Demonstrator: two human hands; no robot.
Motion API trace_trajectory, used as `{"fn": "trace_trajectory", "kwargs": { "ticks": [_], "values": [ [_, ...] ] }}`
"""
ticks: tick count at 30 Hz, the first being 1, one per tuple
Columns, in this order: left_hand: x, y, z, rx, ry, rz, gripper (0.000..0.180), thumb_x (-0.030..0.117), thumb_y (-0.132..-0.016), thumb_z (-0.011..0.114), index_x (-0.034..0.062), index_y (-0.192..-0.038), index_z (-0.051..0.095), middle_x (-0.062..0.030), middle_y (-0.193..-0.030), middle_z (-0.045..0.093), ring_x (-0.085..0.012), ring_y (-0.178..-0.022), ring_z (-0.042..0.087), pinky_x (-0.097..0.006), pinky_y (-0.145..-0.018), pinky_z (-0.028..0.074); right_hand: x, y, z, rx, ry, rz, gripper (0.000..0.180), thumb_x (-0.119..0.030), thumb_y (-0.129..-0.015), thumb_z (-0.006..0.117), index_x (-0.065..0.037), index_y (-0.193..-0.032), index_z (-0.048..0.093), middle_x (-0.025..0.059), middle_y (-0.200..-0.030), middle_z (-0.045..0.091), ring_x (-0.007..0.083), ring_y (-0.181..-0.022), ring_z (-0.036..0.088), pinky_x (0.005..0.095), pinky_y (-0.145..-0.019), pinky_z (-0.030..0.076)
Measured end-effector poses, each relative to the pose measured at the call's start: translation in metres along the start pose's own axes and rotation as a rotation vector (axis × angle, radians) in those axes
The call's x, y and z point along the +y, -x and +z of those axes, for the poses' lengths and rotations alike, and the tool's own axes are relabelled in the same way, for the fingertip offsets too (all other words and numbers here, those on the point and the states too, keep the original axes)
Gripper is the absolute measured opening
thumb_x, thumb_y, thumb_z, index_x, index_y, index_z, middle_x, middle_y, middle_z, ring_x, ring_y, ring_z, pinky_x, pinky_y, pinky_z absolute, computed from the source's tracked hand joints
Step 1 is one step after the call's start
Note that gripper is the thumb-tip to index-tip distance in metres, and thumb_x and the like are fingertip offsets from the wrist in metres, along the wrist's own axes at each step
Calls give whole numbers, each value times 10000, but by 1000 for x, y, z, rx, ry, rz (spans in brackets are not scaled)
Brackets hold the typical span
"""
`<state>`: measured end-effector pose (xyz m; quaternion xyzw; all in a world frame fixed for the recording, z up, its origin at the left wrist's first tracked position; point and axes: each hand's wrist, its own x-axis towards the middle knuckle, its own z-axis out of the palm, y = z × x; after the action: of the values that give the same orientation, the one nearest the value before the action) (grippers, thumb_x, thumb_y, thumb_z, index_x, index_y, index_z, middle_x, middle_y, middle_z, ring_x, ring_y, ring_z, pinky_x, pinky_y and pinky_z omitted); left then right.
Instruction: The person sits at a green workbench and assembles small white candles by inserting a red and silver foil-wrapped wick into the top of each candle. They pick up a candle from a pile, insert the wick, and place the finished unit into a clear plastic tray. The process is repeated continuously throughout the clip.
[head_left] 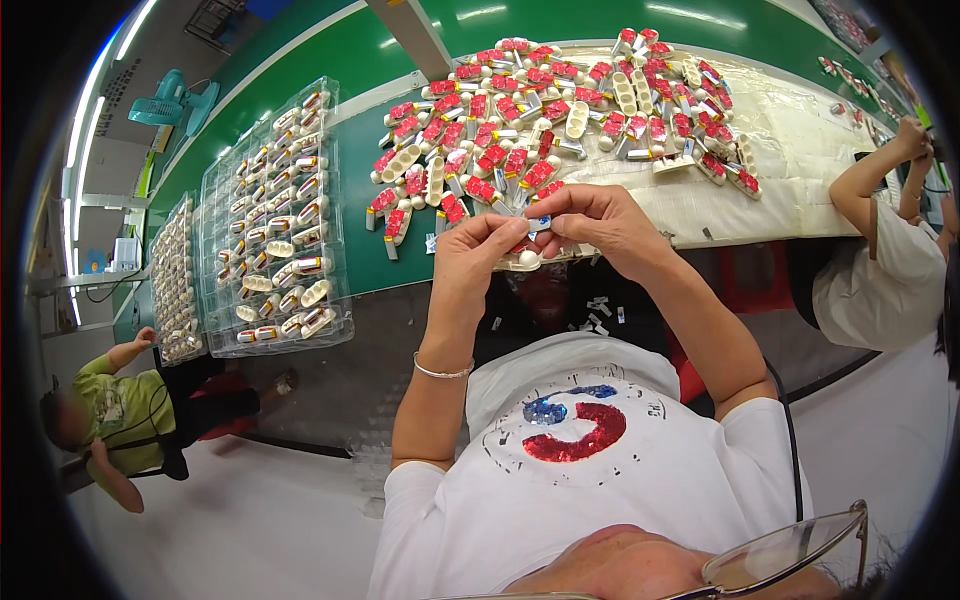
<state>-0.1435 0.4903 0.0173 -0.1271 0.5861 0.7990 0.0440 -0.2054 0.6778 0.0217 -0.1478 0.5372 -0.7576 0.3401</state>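
Note:
My left hand (pixel 478 246) and my right hand (pixel 608 228) meet at the table's near edge, both pinched closed. Between their fingertips is a small blue and white tab (pixel 540 224). A cream piece with a round white end (pixel 529 258) shows just below the fingers; the rest of it is hidden by my hands. Right beyond my hands spreads a loose pile of cream oblong pieces (pixel 490 158) with red wrappers and silver-grey ends. Several pieces, such as one (pixel 577 119), lie with a row of round hollows facing up.
Clear plastic trays (pixel 345 215) filled with similar pieces stand on the green table (pixel 372 265) at left. Pale sheeting (pixel 790 190) covers the table at right. A metal post (pixel 415 40) rises beyond the pile. Other people sit at left (pixel 125 410) and right (pixel 880 270). Small scraps (pixel 598 312) lie below.

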Motion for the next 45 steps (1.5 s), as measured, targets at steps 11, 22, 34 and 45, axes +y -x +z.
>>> {"fn": "trace_trajectory", "kwargs": {
  "ticks": [11, 22, 34, 45],
  "values": [
    [9, -1, 4, -34, -137, 37, 157, 137, -891, 671, -19, -897, 686, -79, -758, 695, -84, -669, 638, -197, -634, 485, 1, -1, 4, 114, 523, -338, 192, -11, -836, 602, -11, -1019, 661, 86, -900, 683, 154, -799, 678, 277, -704, 530],
    [6, -5, -15, -255, -107, -66, 186, 153, -919, 642, -23, -960, 686, -71, -805, 701, -89, -726, 658, -207, -667, 513, -14, 3, 4, 104, 693, -368, 123, -157, -907, 617, -36, -903, 643, 63, -823, 659, 181, -771, 652, 307, -695, 503],
    [-9, 3, -3, -205, 248, -73, 206, 173, -944, 605, -6, -1025, 665, -103, -857, 709, -131, -765, 691, -245, -683, 560, -6, 26, -12, 32, 632, -286, 226, -22, -836, 667, -31, -1062, 659, 62, -1064, 614, 126, -940, 594, 288, -792, 495],
    [3, 15, 9, -227, 280, -68, 308, 157, -917, 638, -26, -1160, 596, -100, -1000, 677, -141, -815, 673, -204, -629, 533, 8, 14, 6, 142, 25, -423, 217, -131, -911, 652, -11, -1089, 620, 60, -1007, 667, 119, -932, 613, 262, -819, 510]
  ]
}}
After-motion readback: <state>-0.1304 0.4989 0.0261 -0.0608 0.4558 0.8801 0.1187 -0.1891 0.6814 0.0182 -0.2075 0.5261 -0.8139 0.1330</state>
